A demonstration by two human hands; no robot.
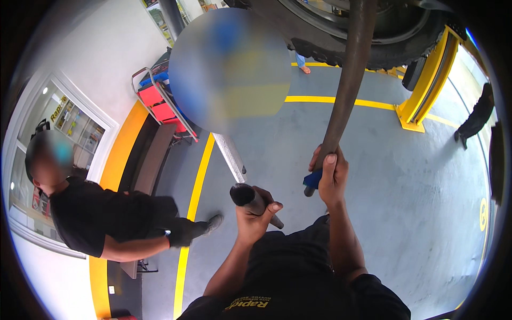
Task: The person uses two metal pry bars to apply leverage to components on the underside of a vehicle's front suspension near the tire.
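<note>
My left hand (252,221) is closed round a dark, thick-ended cylinder (244,195), its narrower end poking out below my thumb. My right hand (333,173) grips the lower part of a long dark pole (349,80), which rises past the top edge in front of a raised wheel. Something blue (312,180) sits at the pole's lower end against my fingers; its kind is unclear. A silver ribbed strip (228,154) runs down toward the cylinder, and I cannot tell whether they join.
A vehicle tire (320,50) hangs overhead. To the right stands a yellow lift post (429,85). A person in black (117,216) is close on my left, beside a bench (152,160) and a red cart (162,109). Another person (477,114) is far right. A blurred disc hides the upper middle.
</note>
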